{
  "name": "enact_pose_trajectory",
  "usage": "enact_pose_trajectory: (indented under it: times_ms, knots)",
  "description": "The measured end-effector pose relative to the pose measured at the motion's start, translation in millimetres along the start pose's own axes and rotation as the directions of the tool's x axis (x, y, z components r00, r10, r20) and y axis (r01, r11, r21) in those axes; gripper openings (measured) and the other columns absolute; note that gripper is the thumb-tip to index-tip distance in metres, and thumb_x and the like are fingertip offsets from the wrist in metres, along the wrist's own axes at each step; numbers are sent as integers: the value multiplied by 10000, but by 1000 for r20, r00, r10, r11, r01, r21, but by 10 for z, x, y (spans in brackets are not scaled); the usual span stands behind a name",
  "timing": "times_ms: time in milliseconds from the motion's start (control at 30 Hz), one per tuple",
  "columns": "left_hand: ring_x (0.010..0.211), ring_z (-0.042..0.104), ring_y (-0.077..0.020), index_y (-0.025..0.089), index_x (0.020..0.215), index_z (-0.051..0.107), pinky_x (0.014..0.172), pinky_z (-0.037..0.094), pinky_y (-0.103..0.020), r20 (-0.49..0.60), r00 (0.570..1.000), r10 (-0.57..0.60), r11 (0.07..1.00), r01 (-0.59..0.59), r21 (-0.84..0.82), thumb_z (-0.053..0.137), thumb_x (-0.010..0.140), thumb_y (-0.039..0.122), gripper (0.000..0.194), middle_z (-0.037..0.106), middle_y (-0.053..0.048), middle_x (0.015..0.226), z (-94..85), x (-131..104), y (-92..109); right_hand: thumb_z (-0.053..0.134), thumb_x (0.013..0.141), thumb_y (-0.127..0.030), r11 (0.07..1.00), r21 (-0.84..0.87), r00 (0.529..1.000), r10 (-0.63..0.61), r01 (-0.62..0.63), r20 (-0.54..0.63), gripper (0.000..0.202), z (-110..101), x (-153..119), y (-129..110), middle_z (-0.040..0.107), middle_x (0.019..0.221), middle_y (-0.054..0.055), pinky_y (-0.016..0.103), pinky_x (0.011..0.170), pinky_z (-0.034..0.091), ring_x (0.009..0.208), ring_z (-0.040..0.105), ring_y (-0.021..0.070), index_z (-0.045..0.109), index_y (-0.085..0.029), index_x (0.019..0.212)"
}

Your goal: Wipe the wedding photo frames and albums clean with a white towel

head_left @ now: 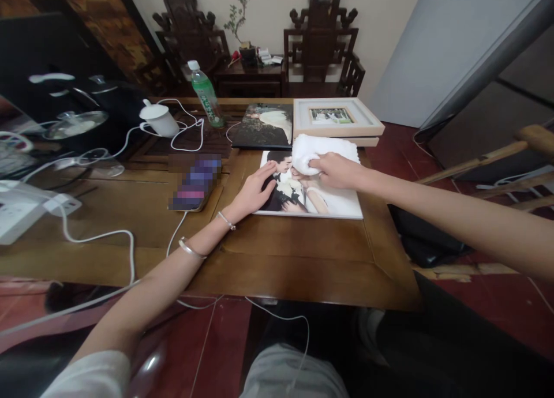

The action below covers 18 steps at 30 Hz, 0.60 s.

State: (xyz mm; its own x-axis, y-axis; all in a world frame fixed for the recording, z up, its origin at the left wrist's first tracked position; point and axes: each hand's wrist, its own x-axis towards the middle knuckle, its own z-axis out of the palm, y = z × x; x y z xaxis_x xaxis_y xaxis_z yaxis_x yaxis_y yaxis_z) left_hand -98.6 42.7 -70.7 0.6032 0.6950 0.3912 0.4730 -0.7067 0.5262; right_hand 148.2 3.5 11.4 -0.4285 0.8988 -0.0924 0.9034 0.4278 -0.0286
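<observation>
A flat photo panel (pixel 322 205) with a picture of a couple lies on the wooden table in front of me. My left hand (pixel 255 190) rests on its left edge, fingers stretched out and holding nothing. Bunched in my right hand (pixel 335 170) is a white cloth (pixel 307 150), pressed on the upper part of the panel. The cloth covers part of the picture and spreads over the panel's far right corner. Just behind are a dark photo panel (pixel 264 127) and a light-framed picture (pixel 337 118), which lies on top of another flat piece.
Left of the panel lies a phone (pixel 197 181) with a cable. Farther back stand a green-labelled bottle (pixel 205 95) and a white lidded cup (pixel 159 118). White cables and a power strip (pixel 26 213) occupy the left side. The table's edge (pixel 311 297) is near my lap.
</observation>
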Motion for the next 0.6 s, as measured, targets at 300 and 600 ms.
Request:
enact_pose_trajectory:
  times_ms: [300, 600]
  knots:
    - [1398, 418, -248, 163, 1349, 554, 1182, 312, -486, -7, 1000, 5, 1000, -5, -3, 430, 954, 304, 438, 501, -98, 1468, 11, 1, -14, 458, 725, 25, 988, -9, 988, -152, 152, -14, 439, 187, -728, -653, 455, 1481, 179, 580, 1005, 390, 1376, 366, 391, 674, -147, 1066]
    - [1389, 430, -256, 148, 1342, 560, 1181, 315, -474, -3, 1000, -17, 1000, 17, 15, 444, 947, 314, 444, 506, -113, 1461, 3, 10, -16, 517, 720, -9, 969, 44, 966, -247, 245, 68, 420, 212, -1141, -929, 421, 1523, 133, 607, 1035, 380, 1403, 340, 394, 695, -180, 1060]
